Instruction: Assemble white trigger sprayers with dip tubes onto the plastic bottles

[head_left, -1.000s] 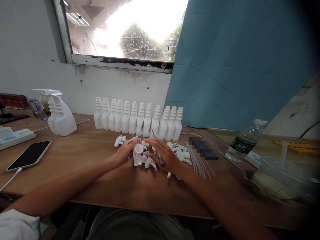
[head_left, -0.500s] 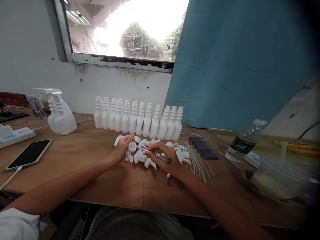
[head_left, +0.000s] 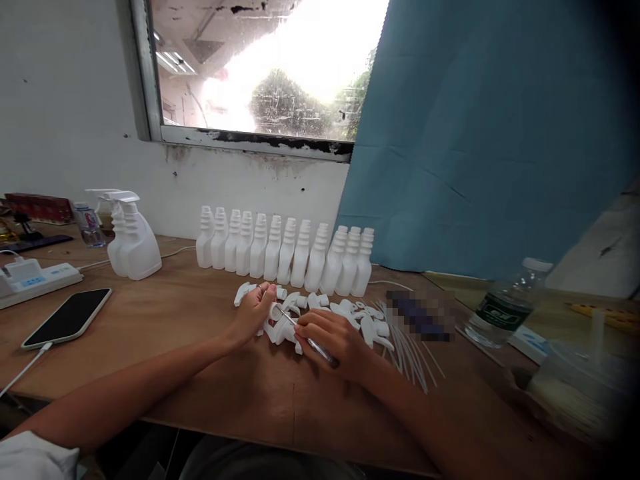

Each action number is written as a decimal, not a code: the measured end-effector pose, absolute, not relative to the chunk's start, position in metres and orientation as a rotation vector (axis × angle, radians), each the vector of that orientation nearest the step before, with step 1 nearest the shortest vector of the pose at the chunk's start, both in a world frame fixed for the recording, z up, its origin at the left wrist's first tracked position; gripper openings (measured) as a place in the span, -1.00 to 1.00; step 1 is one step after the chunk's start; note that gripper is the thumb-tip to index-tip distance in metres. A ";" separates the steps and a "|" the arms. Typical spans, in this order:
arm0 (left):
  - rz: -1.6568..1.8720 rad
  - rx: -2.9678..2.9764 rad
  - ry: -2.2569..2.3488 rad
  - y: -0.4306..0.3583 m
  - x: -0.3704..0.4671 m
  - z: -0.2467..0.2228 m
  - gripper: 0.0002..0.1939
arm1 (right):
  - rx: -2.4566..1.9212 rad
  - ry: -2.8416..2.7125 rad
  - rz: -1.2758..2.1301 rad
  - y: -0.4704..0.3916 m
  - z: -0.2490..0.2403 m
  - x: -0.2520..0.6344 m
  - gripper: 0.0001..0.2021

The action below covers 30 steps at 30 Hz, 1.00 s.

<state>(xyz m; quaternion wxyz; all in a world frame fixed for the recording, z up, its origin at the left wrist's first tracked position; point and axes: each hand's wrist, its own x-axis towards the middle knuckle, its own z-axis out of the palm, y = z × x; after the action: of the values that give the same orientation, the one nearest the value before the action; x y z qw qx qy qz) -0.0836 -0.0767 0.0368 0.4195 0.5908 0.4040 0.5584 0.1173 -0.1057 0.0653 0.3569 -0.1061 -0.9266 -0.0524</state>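
Observation:
My left hand (head_left: 255,310) is closed around a white trigger spray head (head_left: 274,311), its round collar turned toward my right hand. In my right hand (head_left: 334,340) is a screwdriver (head_left: 323,352) with a clear handle; its thin metal shaft points left and the tip meets the collar. Whether the tip goes inside it I cannot tell. Loose white spray heads (head_left: 285,331) lie in a heap under and beside both hands. To the right, more spray heads (head_left: 371,328) sit next to thin white dip tubes (head_left: 407,360).
Several white bottles (head_left: 259,247) stand in a row behind the heap. Two bottles with spray heads (head_left: 134,240) are at the left, near a phone (head_left: 67,318) and a power strip (head_left: 43,283). A water bottle (head_left: 505,307) and a plastic cup (head_left: 575,387) stand at the right.
The view has shifted, so the scene sits lower and slightly to the right. The spray head's collar has turned from facing me toward the screwdriver. Both hands keep their hold.

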 end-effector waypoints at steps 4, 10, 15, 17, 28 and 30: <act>1.356 1.533 1.019 -0.079 -0.086 0.040 -0.57 | -0.289 -2.347 0.025 -0.108 0.066 0.117 -0.89; 1.134 1.523 0.846 -0.076 -0.087 0.044 -0.52 | -0.526 -2.136 0.592 -0.105 0.069 0.128 -0.84; 1.007 1.376 0.749 -0.080 -0.086 0.050 -0.53 | -0.564 -2.027 0.912 -0.101 0.066 0.130 -0.80; 0.953 1.305 0.747 -0.083 -0.085 0.052 -0.55 | -0.536 -2.013 0.988 -0.100 0.064 0.128 -0.81; 0.403 0.881 0.682 -0.089 -0.087 0.058 -0.70 | -0.361 -2.127 0.843 -0.109 0.072 0.120 -0.82; 0.402 0.876 0.689 -0.088 -0.088 0.057 -0.73 | -0.312 -2.252 0.660 -0.111 0.073 0.120 -0.73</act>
<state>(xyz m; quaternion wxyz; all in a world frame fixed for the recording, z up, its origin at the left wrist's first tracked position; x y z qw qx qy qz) -0.0876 -0.0877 0.0573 0.8296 0.4129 0.3248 0.1893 0.1202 -0.1112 0.0733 0.3773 -0.1222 -0.8809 0.2583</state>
